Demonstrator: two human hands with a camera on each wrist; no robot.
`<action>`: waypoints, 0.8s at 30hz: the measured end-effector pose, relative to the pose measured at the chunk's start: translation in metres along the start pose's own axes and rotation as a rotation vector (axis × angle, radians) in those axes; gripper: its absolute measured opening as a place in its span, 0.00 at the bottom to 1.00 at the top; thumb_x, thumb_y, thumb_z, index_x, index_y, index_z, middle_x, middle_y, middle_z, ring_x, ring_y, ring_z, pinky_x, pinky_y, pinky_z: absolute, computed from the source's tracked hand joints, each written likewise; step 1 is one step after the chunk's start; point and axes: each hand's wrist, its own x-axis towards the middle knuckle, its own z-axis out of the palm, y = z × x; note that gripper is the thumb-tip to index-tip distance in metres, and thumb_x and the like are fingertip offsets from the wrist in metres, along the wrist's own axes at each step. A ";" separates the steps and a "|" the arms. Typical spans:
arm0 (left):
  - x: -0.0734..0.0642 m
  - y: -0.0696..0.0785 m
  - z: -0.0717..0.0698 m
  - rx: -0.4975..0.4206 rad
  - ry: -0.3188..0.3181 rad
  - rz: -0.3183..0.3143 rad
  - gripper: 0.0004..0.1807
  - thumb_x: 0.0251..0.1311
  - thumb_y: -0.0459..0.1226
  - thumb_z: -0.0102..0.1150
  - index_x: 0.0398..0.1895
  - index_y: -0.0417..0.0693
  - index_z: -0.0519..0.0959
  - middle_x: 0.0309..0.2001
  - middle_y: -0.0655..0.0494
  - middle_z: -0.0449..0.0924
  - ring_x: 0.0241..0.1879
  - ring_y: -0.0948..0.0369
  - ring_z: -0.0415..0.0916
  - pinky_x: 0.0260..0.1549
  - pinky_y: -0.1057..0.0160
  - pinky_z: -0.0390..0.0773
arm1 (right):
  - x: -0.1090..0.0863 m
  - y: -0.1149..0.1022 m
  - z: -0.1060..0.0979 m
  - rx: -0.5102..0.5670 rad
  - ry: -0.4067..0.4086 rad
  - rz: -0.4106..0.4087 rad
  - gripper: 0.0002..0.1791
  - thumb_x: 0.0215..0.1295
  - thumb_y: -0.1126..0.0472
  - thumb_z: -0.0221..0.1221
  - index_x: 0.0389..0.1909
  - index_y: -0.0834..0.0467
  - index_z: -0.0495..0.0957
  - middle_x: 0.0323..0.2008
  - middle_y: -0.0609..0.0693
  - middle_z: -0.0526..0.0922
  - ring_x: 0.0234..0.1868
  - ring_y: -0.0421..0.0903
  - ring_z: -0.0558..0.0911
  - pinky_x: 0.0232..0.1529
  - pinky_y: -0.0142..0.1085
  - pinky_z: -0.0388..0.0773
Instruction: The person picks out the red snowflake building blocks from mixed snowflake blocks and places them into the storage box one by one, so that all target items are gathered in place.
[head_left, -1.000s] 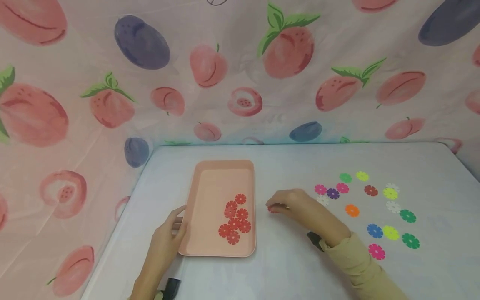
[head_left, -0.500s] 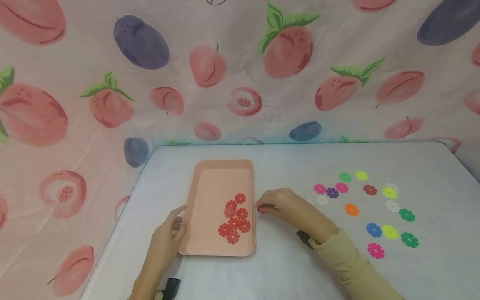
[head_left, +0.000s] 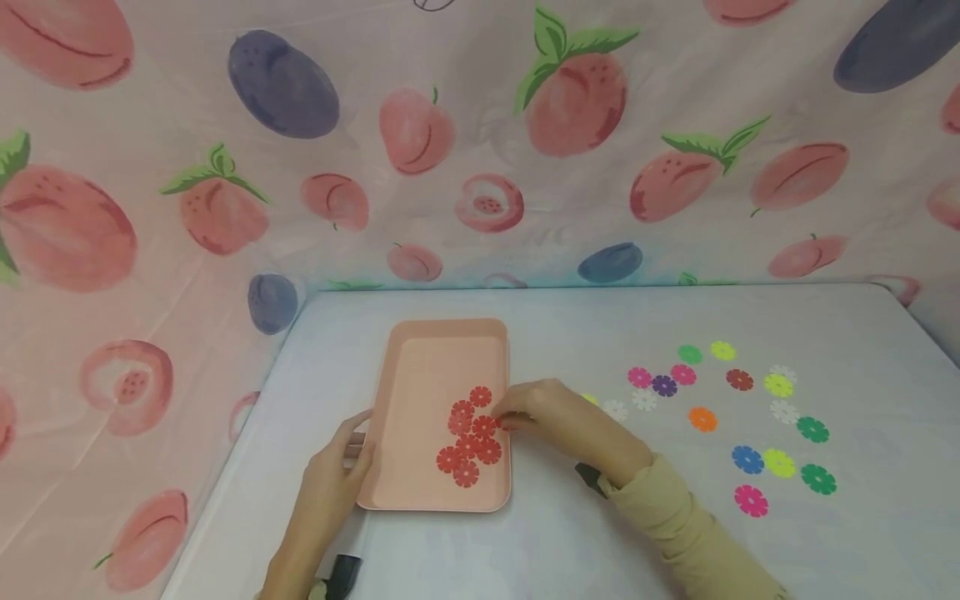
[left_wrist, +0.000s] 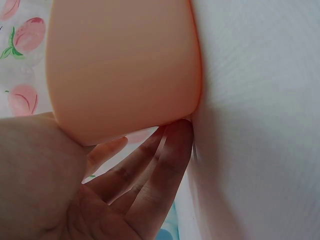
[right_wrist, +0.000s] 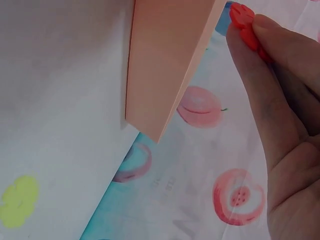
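Note:
A pink rectangular tray (head_left: 420, 367) stands on the white table, with several red flower-shaped snowflake discs (head_left: 466, 473) lying in its right half. My left hand (head_left: 333, 471) rests against the tray's left side; the left wrist view has its fairly straight fingers (left_wrist: 165, 165) touching the outer wall. Over the tray's right rim, my right hand (head_left: 558, 421) pinches a red snowflake disc (right_wrist: 242, 16) between thumb and forefinger. The hand mostly covers that disc in the head view. In the right wrist view it is above the tray's outer wall (right_wrist: 160, 60).
Right of the tray, loose discs in several colours are scattered, among them an orange disc (head_left: 703, 419), a blue disc (head_left: 747, 459) and a purple disc (head_left: 664, 385). A yellow disc (head_left: 590, 399) shows partly behind my right hand. Fruit-printed cloth (head_left: 480, 133) hangs behind the table.
My right hand has moved left with the red disc, from beside the tray to over its right rim, uncovering a white and a yellow disc. The left hand and tray have stayed put.

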 end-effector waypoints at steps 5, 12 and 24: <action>0.000 0.001 -0.001 -0.002 -0.004 -0.001 0.25 0.72 0.37 0.54 0.70 0.54 0.67 0.51 0.42 0.83 0.45 0.48 0.84 0.44 0.52 0.85 | 0.005 -0.002 0.006 -0.021 -0.008 -0.034 0.11 0.58 0.67 0.69 0.43 0.60 0.87 0.39 0.49 0.89 0.42 0.42 0.87 0.48 0.32 0.84; 0.000 0.001 0.000 -0.002 -0.008 -0.014 0.25 0.72 0.37 0.54 0.70 0.54 0.67 0.51 0.42 0.83 0.46 0.48 0.84 0.44 0.52 0.85 | 0.010 -0.005 0.014 -0.017 -0.046 -0.023 0.12 0.58 0.67 0.70 0.44 0.60 0.86 0.39 0.49 0.89 0.41 0.42 0.86 0.46 0.31 0.84; 0.001 0.001 0.000 -0.006 -0.005 -0.016 0.25 0.72 0.37 0.54 0.70 0.54 0.67 0.51 0.42 0.83 0.46 0.48 0.84 0.44 0.52 0.85 | 0.020 -0.009 0.025 -0.007 -0.083 0.036 0.14 0.58 0.63 0.70 0.46 0.56 0.87 0.41 0.47 0.89 0.43 0.41 0.86 0.47 0.29 0.83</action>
